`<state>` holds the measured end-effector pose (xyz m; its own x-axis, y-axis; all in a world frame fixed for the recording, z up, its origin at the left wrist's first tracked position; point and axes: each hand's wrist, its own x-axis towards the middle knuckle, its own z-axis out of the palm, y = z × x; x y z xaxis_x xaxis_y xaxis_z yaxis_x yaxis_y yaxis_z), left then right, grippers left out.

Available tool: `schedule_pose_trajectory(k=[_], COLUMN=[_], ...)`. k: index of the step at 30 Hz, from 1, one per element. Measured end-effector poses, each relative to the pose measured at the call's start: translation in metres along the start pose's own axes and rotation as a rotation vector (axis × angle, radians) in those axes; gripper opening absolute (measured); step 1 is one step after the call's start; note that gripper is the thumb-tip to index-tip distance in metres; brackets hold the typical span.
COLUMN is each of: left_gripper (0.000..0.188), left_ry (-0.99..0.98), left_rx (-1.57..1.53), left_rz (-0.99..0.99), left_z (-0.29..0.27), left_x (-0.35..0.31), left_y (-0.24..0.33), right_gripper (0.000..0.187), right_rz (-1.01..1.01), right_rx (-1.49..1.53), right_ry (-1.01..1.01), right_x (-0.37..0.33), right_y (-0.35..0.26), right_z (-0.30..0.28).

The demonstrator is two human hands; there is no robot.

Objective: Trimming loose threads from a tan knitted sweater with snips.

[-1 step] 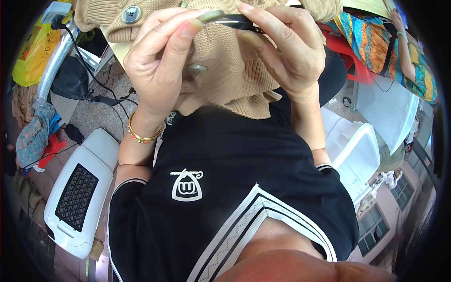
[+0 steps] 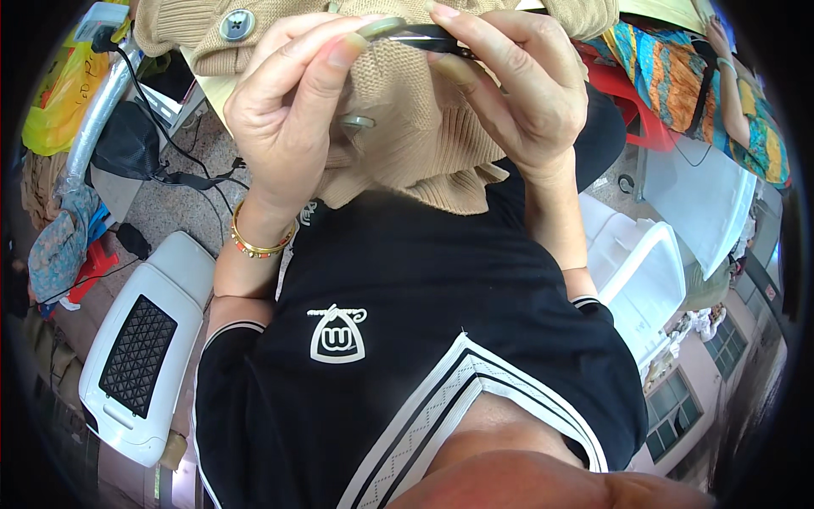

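A beige knitted cardigan (image 2: 407,93) lies bunched at the top, with part of it hanging over my lap. My left hand (image 2: 292,106) is closed in a pinch on a grey-green button (image 2: 381,28), seen edge-on, at the knit. Between the thumb and fingers of my right hand (image 2: 517,89) is a small black tool with a shiny metal tip (image 2: 424,38). Its tip points left and reaches close to the button; whether they touch is unclear. Two more buttons show on the knit, a round one (image 2: 237,26) at upper left and another (image 2: 358,122) below my fingers.
A white casing with a black grille (image 2: 140,356) stands at left. Black cables (image 2: 182,148) trail near a yellow bag (image 2: 64,110). White plastic bins (image 2: 640,288) and a red stool (image 2: 632,106) are at right. Another person's arm (image 2: 731,93) shows at upper right.
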<state>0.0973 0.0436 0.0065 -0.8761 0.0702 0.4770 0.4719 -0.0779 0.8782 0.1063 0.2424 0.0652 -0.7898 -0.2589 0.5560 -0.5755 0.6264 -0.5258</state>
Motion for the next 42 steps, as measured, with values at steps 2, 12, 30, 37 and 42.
schedule_pose_trajectory(k=[2, 12, 30, 37, 42], left_gripper=[0.019, 0.019, 0.016, 0.015, 0.015], left_ry=[0.004, -0.021, -0.121, -0.180, -0.236], left_rx=[-0.058, 0.142, 0.243, 0.251, 0.188], left_rz=[-0.037, -0.010, -0.037, -0.070, -0.074], left_z=[0.000, -0.012, -0.007, -0.006, -0.011], left_x=[-0.001, -0.002, 0.007, 0.015, 0.026], left_y=[0.002, -0.004, 0.001, -0.002, -0.009], right_gripper=[0.037, 0.038, 0.038, 0.032, 0.032], right_rz=[-0.007, -0.008, -0.148, -0.044, -0.098], right_rx=[-0.006, 0.010, -0.191, -0.243, -0.249], right_ry=[0.006, -0.022, -0.106, -0.166, -0.179], right_x=[0.000, 0.002, 0.006, 0.012, 0.013], right_y=[0.000, -0.001, -0.004, -0.014, -0.009], right_z=[-0.001, -0.005, -0.011, -0.020, -0.021])
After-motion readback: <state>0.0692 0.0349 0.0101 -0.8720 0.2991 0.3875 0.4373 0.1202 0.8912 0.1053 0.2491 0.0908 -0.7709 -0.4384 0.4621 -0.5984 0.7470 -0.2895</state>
